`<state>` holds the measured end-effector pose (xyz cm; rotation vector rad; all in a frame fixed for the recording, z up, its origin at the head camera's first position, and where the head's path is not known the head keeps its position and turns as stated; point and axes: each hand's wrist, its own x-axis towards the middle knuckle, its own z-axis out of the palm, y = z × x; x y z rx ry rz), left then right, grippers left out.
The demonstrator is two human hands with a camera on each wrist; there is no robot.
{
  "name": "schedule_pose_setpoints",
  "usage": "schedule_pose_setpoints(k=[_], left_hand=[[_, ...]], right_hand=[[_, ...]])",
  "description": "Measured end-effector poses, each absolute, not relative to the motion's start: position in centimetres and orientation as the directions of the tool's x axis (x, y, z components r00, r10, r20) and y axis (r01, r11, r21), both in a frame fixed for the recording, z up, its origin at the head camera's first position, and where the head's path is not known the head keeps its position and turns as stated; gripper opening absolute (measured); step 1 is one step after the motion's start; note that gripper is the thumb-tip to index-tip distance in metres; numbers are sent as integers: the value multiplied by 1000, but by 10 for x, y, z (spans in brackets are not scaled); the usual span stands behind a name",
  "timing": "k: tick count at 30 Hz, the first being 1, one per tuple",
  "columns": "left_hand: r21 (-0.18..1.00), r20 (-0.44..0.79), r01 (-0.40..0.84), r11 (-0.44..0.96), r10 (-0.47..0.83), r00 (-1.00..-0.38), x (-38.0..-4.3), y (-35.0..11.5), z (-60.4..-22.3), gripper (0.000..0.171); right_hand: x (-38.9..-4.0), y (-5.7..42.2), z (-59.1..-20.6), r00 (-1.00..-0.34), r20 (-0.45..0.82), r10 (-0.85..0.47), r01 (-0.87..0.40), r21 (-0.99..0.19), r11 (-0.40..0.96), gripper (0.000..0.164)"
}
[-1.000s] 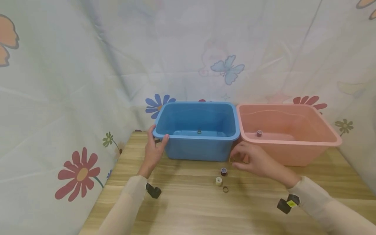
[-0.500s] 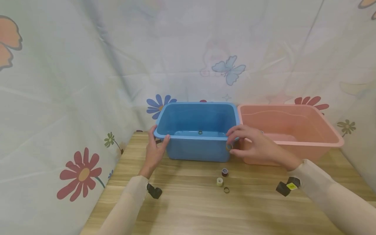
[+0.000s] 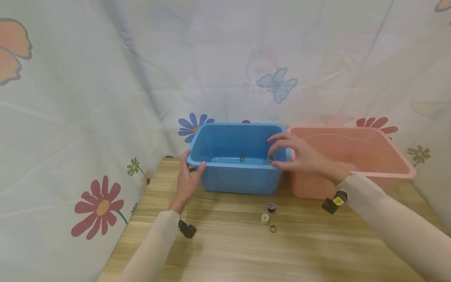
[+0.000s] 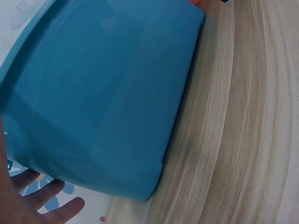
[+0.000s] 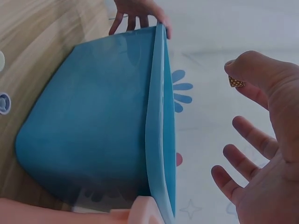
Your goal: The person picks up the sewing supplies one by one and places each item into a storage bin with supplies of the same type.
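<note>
Between thumb and index finger my right hand [image 3: 299,158] pinches a small ring [image 5: 236,82], gold and brown with a dotted pattern. It is over the right end of the blue tub [image 3: 237,178], near rim height, with the other fingers spread. My left hand [image 3: 188,182] grips the tub's front left corner, thumb on the front and fingers round the side. Inside that tub lies another small ring [image 3: 242,159]. On the table before it are a dark small roll [image 3: 271,207], a cream roll [image 3: 265,218] and a thin brownish ring [image 3: 273,229].
A pink tub [image 3: 380,174] stands right beside the blue one, partly hidden by my right hand and forearm. Both tubs are on a wood-grain table [image 3: 225,250]. Behind and to the left hangs a pale curtain [image 3: 218,78] with flowers and butterflies.
My right hand has lifted the ring from close to the table, up past the tub's front wall to over its rim. The left hand keeps its grip on the corner.
</note>
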<state>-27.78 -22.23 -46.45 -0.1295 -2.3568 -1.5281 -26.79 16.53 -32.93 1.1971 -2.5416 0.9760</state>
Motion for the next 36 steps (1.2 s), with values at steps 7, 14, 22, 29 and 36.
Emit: schedule_pose_setpoints(k=[7, 14, 22, 29, 36], left_hand=[[872, 343, 276, 406, -103, -934, -278, -220, -464, 75], [875, 337, 268, 404, -111, -935, -280, -217, -466, 75], [879, 334, 261, 399, -125, -934, -277, -219, -468, 77], [876, 336, 261, 406, -125, -934, -277, -220, -469, 75], [875, 332, 252, 413, -134, -934, -278, -221, -469, 75]], right_hand=[[-285, 161, -318, -708, 319, -631, -685, -528, 502, 14], [-308, 156, -302, -721, 317, -616, -678, -505, 534, 18], [-329, 150, -289, -747, 313, -587, -655, -500, 567, 23], [-339, 143, -290, -747, 332, -576, -654, -523, 547, 25], [-354, 130, -297, -754, 313, -578, -644, -526, 556, 27]])
